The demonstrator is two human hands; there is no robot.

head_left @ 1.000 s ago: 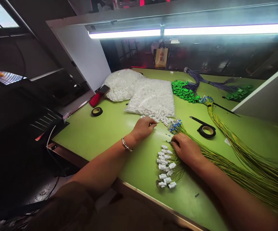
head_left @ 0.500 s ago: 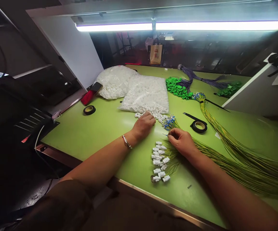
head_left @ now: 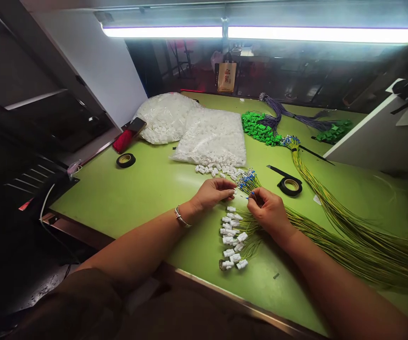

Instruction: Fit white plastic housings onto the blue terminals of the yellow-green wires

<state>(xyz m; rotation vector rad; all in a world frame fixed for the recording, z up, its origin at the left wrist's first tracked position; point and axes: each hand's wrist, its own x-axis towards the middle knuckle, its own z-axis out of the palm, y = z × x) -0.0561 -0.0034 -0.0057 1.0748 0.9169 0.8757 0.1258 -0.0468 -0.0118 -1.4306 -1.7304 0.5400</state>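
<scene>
My left hand [head_left: 213, 193] pinches a small white connector housing [head_left: 235, 192], partly hidden by the fingertips. Facing it from the right, my right hand [head_left: 265, 208] grips a thin wire whose blue-and-metal terminal [head_left: 246, 197] points toward the housing; a small gap seems to lie between them. Behind my hands rests a bundle of yellow-green wires [head_left: 317, 233] with blue terminals [head_left: 248, 179] at its end. Below them, several wires with white connectors fitted [head_left: 229, 240] lie in a loose column. Loose white housings [head_left: 218, 169] are spilled at the mouth of a clear bag [head_left: 212, 137].
A second bag of white parts [head_left: 166, 115] stands behind, beside a phone and red case [head_left: 124, 140]. Black tape rolls [head_left: 126, 160] lie left and right. Green connectors [head_left: 260, 130] on purple wires and another yellow-green bundle [head_left: 317, 193] occupy the back right.
My left hand has come from the loose housings toward my right hand, bringing a white connector housing. My right hand stays in about the same place with its wire.
</scene>
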